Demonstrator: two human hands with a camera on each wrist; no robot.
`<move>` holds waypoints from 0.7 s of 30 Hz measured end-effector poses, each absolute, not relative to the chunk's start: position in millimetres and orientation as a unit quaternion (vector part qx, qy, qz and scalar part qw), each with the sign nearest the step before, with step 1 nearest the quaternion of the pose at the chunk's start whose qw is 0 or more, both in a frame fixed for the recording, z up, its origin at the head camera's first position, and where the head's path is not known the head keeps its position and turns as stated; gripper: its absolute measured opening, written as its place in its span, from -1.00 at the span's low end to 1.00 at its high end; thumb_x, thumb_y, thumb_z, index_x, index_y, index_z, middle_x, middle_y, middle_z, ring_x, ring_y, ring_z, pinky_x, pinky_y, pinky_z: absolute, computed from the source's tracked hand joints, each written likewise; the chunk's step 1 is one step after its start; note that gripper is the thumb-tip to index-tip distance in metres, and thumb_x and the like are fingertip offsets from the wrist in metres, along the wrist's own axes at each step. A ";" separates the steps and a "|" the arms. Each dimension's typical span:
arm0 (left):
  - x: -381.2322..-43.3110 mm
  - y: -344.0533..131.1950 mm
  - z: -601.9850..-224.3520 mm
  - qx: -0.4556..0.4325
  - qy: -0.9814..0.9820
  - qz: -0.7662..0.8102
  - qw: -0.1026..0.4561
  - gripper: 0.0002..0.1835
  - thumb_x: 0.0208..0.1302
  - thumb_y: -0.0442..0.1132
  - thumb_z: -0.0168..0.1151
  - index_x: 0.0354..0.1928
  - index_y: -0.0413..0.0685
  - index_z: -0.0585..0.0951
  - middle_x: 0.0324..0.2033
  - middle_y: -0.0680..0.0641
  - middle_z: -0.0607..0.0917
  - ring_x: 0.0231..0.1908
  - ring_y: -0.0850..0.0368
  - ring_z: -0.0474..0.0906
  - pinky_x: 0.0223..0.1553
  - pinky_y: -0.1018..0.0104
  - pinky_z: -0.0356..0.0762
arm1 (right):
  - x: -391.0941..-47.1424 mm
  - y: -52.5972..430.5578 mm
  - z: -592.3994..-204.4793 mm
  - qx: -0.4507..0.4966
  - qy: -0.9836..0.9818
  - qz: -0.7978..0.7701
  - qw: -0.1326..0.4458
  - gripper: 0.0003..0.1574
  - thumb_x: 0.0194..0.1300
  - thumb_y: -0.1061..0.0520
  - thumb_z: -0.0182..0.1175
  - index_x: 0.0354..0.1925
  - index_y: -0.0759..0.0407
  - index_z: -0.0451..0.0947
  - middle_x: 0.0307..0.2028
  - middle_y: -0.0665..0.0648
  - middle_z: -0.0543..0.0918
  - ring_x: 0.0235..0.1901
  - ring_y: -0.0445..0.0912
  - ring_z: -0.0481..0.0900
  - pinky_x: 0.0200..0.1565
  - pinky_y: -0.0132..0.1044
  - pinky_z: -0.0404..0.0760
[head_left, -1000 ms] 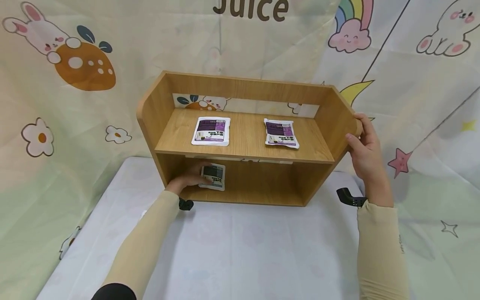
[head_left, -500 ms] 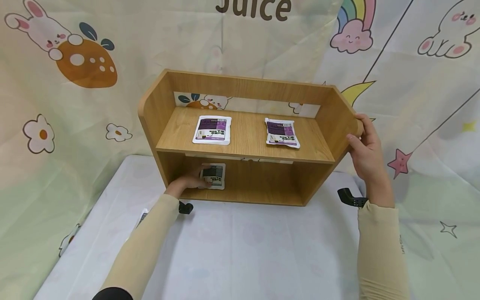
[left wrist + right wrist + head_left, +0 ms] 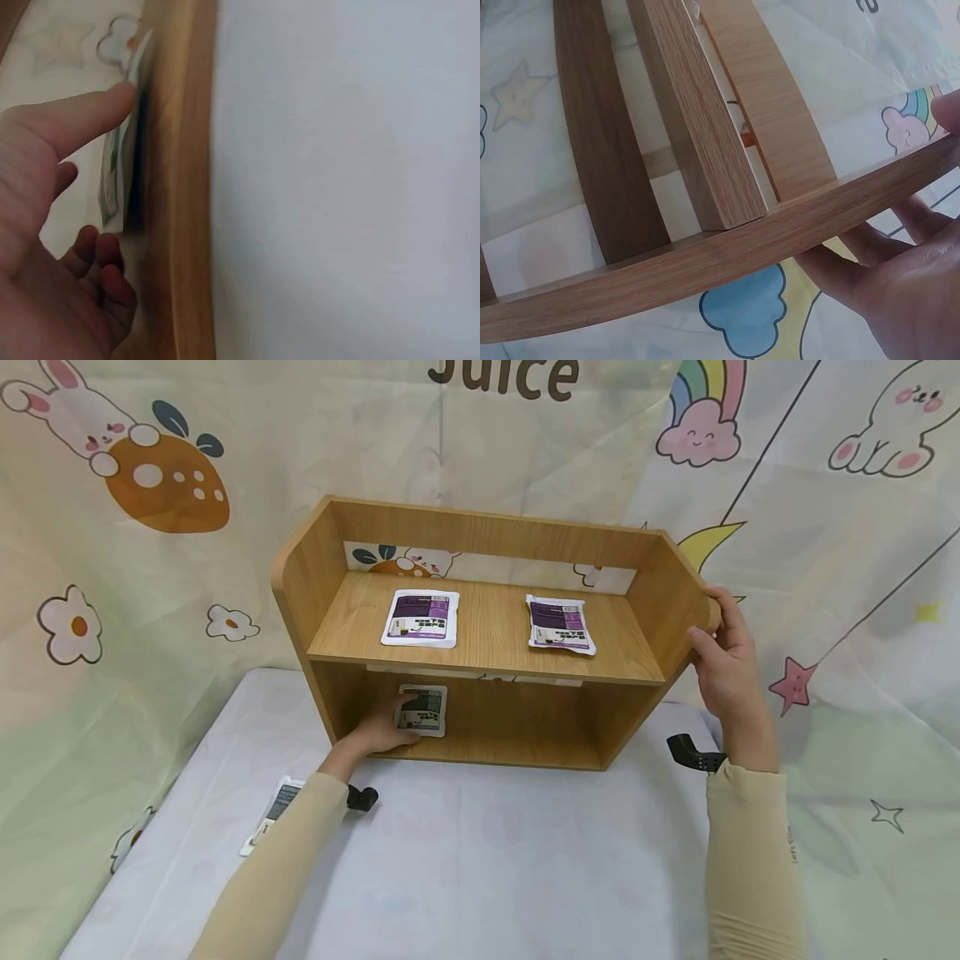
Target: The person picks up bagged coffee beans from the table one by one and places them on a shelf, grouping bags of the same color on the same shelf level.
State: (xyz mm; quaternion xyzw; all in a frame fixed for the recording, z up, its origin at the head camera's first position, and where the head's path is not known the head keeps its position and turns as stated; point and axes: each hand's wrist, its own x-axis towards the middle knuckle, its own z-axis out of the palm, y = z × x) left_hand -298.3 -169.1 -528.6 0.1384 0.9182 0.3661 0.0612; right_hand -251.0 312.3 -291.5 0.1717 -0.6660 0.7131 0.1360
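Note:
A small two-tier wooden shelf (image 3: pixel 480 664) stands on the white-covered table. In its lower tier, towards the left, lies a flat white-edged packet with a dark printed panel (image 3: pixel 423 712). My left hand (image 3: pixel 375 731) is at the packet's left edge, fingers spread loosely. In the left wrist view the thumb meets or nearly meets the packet (image 3: pixel 120 161), while the other fingers, bent, stay apart from it. On the right, my right hand (image 3: pixel 727 668) grips the shelf's side panel; the right wrist view shows fingers beneath its edge (image 3: pixel 885 195) and the thumb over it.
Two purple-and-white packets lie on the upper tier, one left (image 3: pixel 422 618) and one right (image 3: pixel 561 625). Another packet (image 3: pixel 273 810) is on the table (image 3: pixel 510 860), partly behind the left forearm. A printed cloth (image 3: pixel 150 693) hangs behind the shelf.
My left hand has drawn back slightly to the left, its thumb sliding off the packet's face. The packet stays in place. More of the table packet shows beside the forearm. The right hand keeps its grip.

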 end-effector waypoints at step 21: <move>-213.3 -189.1 -521.1 0.201 0.912 0.355 0.035 -0.35 0.21 -0.07 0.36 0.35 0.16 0.40 0.12 -0.05 0.47 0.05 0.02 0.46 0.02 0.01 0.45 | -252.4 312.0 -293.9 0.171 -0.657 0.720 0.146 -0.39 0.44 0.35 -0.01 0.37 -0.01 0.27 0.35 0.14 0.16 0.31 0.05 0.11 0.32 0.11 0.08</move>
